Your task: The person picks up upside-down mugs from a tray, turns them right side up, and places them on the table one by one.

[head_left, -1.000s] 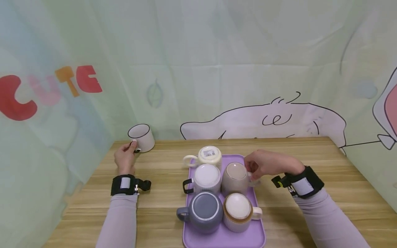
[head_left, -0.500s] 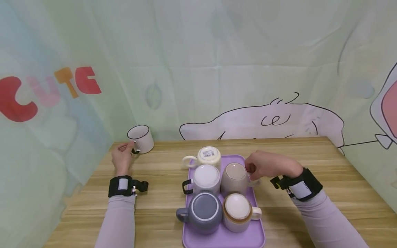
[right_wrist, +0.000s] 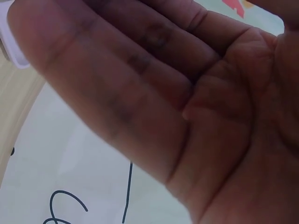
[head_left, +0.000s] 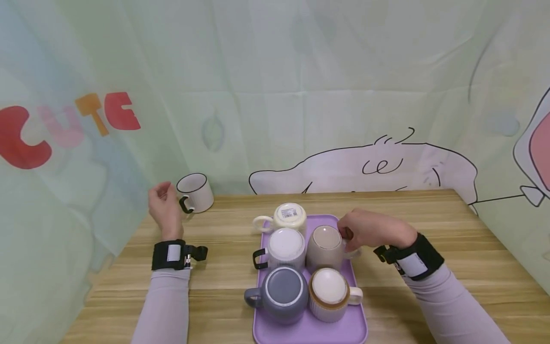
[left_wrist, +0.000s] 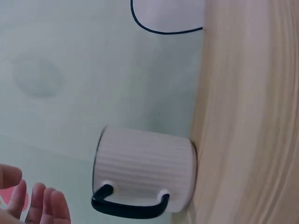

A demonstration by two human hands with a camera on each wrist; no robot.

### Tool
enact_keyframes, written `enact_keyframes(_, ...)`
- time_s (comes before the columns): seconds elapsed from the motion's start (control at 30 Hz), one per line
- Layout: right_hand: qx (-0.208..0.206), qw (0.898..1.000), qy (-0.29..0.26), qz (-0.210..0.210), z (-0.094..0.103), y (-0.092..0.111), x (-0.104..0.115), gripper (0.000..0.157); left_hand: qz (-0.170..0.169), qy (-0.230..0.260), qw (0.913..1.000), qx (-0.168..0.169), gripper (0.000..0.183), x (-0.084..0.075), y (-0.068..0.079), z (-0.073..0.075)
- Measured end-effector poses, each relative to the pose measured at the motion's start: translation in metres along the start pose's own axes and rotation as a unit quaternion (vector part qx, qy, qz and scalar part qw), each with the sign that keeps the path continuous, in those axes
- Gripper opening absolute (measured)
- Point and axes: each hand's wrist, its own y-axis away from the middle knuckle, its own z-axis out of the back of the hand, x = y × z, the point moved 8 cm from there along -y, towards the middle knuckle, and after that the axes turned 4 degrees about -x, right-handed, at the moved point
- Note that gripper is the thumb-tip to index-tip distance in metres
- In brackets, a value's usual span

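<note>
A white mug with a black rim and black handle stands upright at the table's far left corner. My left hand is just left of it, fingers loosely bent and holding nothing. In the left wrist view the mug and my fingertips are apart. My right hand pinches the handle of an upside-down beige mug on the purple tray. In the right wrist view my palm and fingers fill the picture, and the mug is hidden.
Also upside down on the tray are a cream mug, a white mug with a black handle, a blue-grey mug and a brown-rimmed mug. A printed curtain hangs behind the wooden table.
My left hand has let go of the white mug's black handle and moved up and left from it. The right hand stays at the beige mug, almost still.
</note>
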Motion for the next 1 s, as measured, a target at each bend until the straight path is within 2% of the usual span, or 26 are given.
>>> enact_keyframes(0.13, 0.003, 1.0, 0.003, 0.002, -0.001, -0.001, 0.001, 0.026, -0.003, 0.014, 0.9995, 0.027, 0.027, -0.01, 0.006, -0.007)
enact_keyframes(0.27, 0.003, 1.0, 0.018, 0.008, -0.002, -0.002, 0.001, 0.026, -0.007, 0.018, 0.9966, 0.08, 0.024, -0.02, 0.013, -0.02)
enact_keyframes(0.53, -0.021, 0.999, 0.037, 0.011, 0.002, -0.003, 0.004, 0.024, -0.009, 0.004, 0.9831, 0.183, 0.029, -0.03, 0.028, -0.047)
enact_keyframes(0.67, -0.036, 0.999, 0.027, -0.008, 0.004, -0.004, 0.001, 0.024, -0.008, 0.002, 0.9786, 0.206, 0.031, -0.029, 0.032, -0.052)
enact_keyframes(0.83, -0.047, 0.998, 0.015, -0.032, 0.005, -0.006, -0.003, 0.023, -0.01, -0.004, 0.9757, 0.219, 0.034, -0.026, 0.034, -0.055)
enact_keyframes(1.0, -0.053, 0.998, 0.018, -0.022, 0.005, -0.006, -0.003, 0.023, -0.005, -0.006, 0.9737, 0.228, 0.036, -0.024, 0.034, -0.056)
